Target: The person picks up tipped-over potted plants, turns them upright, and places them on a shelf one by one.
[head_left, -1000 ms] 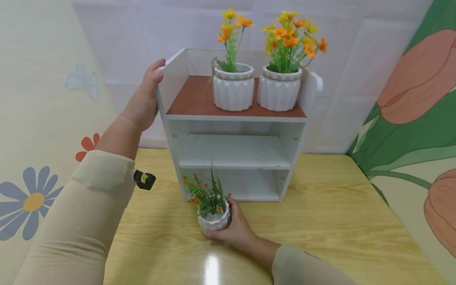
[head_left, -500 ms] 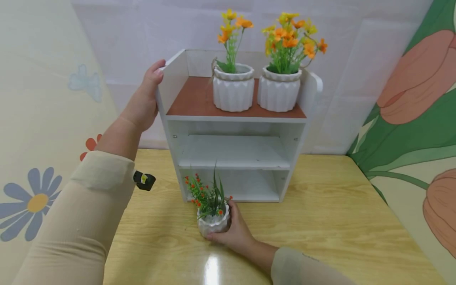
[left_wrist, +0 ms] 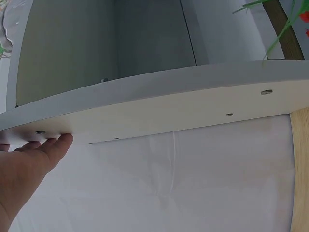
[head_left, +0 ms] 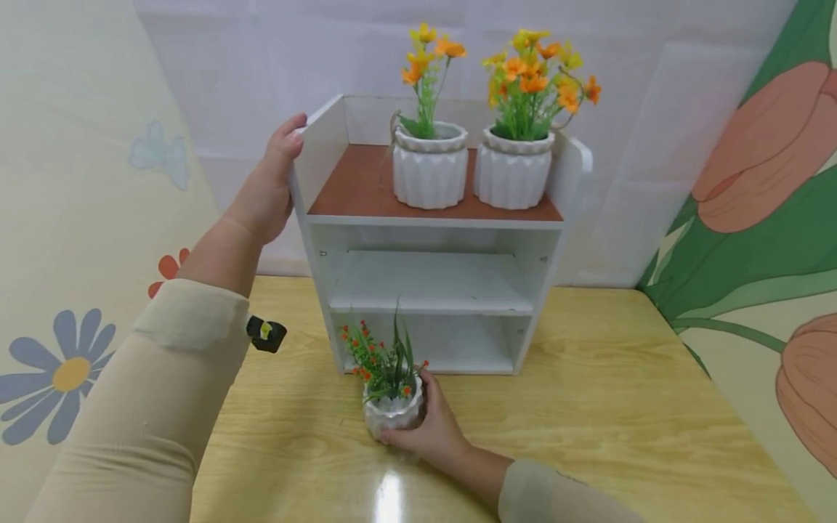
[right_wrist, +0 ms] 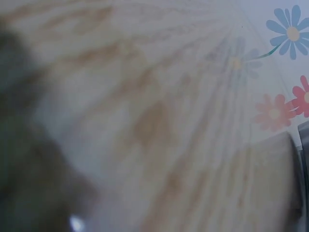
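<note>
A white two-tier cabinet with a brown top point(head_left: 366, 171) stands on the wooden table. My left hand point(head_left: 264, 185) rests against the upper outer side of its left panel. In the left wrist view, the fingers point(left_wrist: 55, 147) touch the panel's outer face point(left_wrist: 159, 113). In front of the cabinet, my right hand point(head_left: 434, 425) grips a small white ribbed flowerpot point(head_left: 392, 418) from its right side, thumb at the front. Green leaves and small red-orange flowers point(head_left: 369, 356) rise from the pot. The right wrist view is mostly blurred, and that hand cannot be made out there.
Two larger white flowerpots point(head_left: 429, 171) point(head_left: 513, 171) with yellow and orange flowers stand on the right part of the cabinet top. Below are a middle shelf point(head_left: 431, 280) and a bottom shelf point(head_left: 464, 345). The wooden table point(head_left: 621, 407) extends around, with printed walls behind.
Both hands keep their places on the cabinet and the flowerpot. The pot has tipped slightly, its plants a little more upright. The view has shifted slightly.
</note>
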